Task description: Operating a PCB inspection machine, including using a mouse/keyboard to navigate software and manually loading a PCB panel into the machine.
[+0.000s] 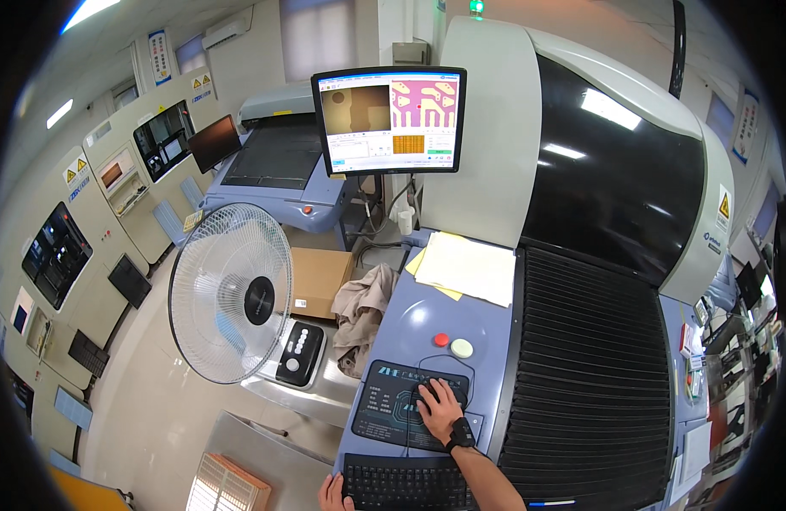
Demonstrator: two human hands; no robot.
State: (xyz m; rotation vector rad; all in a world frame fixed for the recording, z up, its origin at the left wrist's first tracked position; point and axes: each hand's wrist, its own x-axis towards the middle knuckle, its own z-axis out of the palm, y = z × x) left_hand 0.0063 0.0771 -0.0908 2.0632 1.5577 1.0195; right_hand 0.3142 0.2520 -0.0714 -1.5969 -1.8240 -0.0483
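Note:
My right hand lies over a black computer mouse, fingers bent across its top. A dark band with a small box-like piece is round that wrist. Under the mouse is a black printed mouse pad. At the lower edge my left hand rests beside the left end of a black keyboard; its fingers are apart and hold nothing, and the rest of it is cut off. Beyond, a lit monitor shows a grey-brown picture, a pink-and-yellow pattern and small panels.
A red button and a pale round button sit beyond the pad. Papers lie farther back. Left stand a fan, crumpled cloth and a cardboard box. Right is a large machine with a ribbed black cover.

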